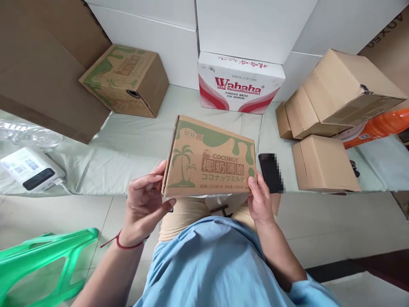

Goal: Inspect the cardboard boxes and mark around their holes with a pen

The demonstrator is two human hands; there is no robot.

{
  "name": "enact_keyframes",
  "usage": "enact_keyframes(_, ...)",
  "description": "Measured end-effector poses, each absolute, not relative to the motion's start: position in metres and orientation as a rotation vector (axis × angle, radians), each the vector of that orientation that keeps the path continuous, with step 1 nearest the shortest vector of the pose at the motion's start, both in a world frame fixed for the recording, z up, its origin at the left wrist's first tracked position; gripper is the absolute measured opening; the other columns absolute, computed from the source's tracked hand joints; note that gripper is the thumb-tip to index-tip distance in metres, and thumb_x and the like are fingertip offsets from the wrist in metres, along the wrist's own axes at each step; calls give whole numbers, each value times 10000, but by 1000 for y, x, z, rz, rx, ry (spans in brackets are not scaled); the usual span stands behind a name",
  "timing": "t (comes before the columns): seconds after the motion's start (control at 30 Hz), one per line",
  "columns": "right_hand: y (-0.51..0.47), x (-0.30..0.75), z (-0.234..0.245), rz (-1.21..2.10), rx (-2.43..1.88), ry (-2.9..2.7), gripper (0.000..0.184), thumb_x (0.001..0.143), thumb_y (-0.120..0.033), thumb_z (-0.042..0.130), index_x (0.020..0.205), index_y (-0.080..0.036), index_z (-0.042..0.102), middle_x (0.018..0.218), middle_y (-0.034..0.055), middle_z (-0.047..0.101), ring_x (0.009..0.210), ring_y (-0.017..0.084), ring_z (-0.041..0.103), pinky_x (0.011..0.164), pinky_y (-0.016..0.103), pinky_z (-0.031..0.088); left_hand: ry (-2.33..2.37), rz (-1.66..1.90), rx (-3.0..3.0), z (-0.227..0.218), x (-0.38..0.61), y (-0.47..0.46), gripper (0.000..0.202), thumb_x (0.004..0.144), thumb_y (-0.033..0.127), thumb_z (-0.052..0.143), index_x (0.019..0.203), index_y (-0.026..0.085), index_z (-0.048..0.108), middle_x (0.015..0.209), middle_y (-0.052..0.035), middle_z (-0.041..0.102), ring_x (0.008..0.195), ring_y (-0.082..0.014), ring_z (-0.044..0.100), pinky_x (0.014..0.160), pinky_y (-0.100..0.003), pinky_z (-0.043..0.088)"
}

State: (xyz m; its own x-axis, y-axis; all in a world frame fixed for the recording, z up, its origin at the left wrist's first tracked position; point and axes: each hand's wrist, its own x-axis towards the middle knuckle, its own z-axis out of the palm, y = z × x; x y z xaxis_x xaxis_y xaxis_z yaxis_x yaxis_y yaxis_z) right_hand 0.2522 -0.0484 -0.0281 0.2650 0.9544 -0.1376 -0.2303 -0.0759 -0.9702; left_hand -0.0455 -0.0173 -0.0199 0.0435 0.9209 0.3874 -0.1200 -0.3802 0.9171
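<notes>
A flat coconut box [211,164] is held in front of a seated person, over the near edge of a cloth-covered table [118,149], its printed face toward the wearer. Whether its underside touches the table cannot be told.

The right hand [260,198] is clamped on the lower right corner, thumb on the front, fingers mostly hidden behind. The left hand [143,207] is at the left end: its fingers are curled by that edge, partly out of sight, and its thumb stands apart below the corner. Steady handling seems to call for bringing the left thumb in to share the weight, keeping the box level and pressing lightly, since thin card could dent.

Just beside the right hand lies a dark phone [269,170], easy to knock with the box's right end. Farther right are a small carton [327,164], stacked cartons [345,96] and an orange bottle [386,125]. A Wahaha box [239,87] stands behind; a second coconut box [128,81] is back left, touching or near a large carton [47,72]. At front left sit a power bank [33,168] with a white cable [64,186], and a green stool [64,256] on the floor.
</notes>
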Motion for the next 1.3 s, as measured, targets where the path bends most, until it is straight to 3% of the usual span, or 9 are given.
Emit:
enact_keyframes(0.1, -50, 253, -29, 1172, -1207, -794, 644, 1027, -583, 689, 1594, -301, 569, 1648, 79, 625, 1527, 302, 604, 1314, 539, 477, 841, 1477, 1373, -12, -44, -18, 661, 852, 381, 904, 1465, 427, 662, 1640, -26, 626, 1581, -327, 538, 1259, -525, 566)
enact_keyframes(0.27, -57, 250, -31, 1091, -1186, -968, 702, 1023, -503, 736, 1653, -321, 486, 1674, 85, 595, 1558, 294, 573, 1322, 537, 472, 952, 1421, 1215, -7, -45, -10, 735, 883, 607, 831, 1557, 376, 647, 1712, -39, 529, 1664, -360, 389, 1358, -525, 440)
enact_keyframes(0.47, -61, 255, -39, 906, -1115, -1251, 699, 1048, -319, 723, 1682, -405, 441, 1781, 48, 453, 1678, 271, 410, 1396, 568, 352, 1035, 1447, 1035, -23, -52, 1, 617, 676, 247, 1040, 1219, 348, 764, 1261, -33, 732, 1202, -221, 691, 952, -301, 637)
enact_keyframes(0.6, -54, 258, -39, 803, -1037, -1253, 518, 1051, -256, 688, 1534, -416, 588, 1768, 17, 474, 1669, 243, 422, 1381, 553, 378, 1008, 1553, 914, -30, -48, 2, 541, 580, 121, 1049, 951, 285, 692, 890, 43, 574, 867, -113, 604, 806, -203, 606)
enact_keyframes(0.73, -52, 257, -36, 904, -1087, -1118, 304, 1005, -397, 739, 1301, -341, 694, 1634, 61, 615, 1587, 292, 528, 1320, 570, 442, 1091, 1681, 891, -32, -48, 6, 546, 563, 150, 1061, 840, 231, 598, 822, 61, 476, 742, -75, 500, 694, -143, 541)
enact_keyframes(0.93, -52, 258, -30, 1133, -1204, -821, 727, 976, -824, 565, 1450, -277, 623, 1480, 124, 704, 1387, 332, 674, 1098, 510, 606, 1230, 1728, 1154, -39, -55, 6, 366, 756, 308, 1013, 967, 294, 713, 900, 36, 733, 842, -143, 666, 797, -283, 598)
enact_keyframes(1.07, -49, 264, -17, 1174, -1307, -931, 610, 1019, -747, 578, 1412, -287, 661, 1472, 98, 724, 1428, 316, 650, 1188, 482, 553, 1210, 1732, 1207, -36, -49, 6, 311, 789, 307, 972, 993, 341, 741, 1054, -7, 808, 1042, -226, 737, 943, -419, 619)
enact_keyframes(1.2, -60, 262, -13, 1126, -1297, -1000, 503, 1050, -655, 599, 1376, -281, 677, 1413, 100, 732, 1333, 303, 692, 1188, 479, 555, 1146, 1787, 1112, -31, -52, 8, 324, 715, 349, 980, 896, 281, 720, 1006, -1, 812, 1011, -233, 755, 913, -417, 612)
enact_keyframes(1.3, -78, 255, -24, 1026, -1267, -1061, 461, 1054, -540, 655, 1447, -300, 640, 1455, 109, 669, 1358, 296, 667, 1202, 481, 550, 1113, 1756, 1001, -31, -64, 9, 288, 792, 490, 867, 849, 254, 710, 909, 27, 782, 952, -220, 753, 884, -411, 608)
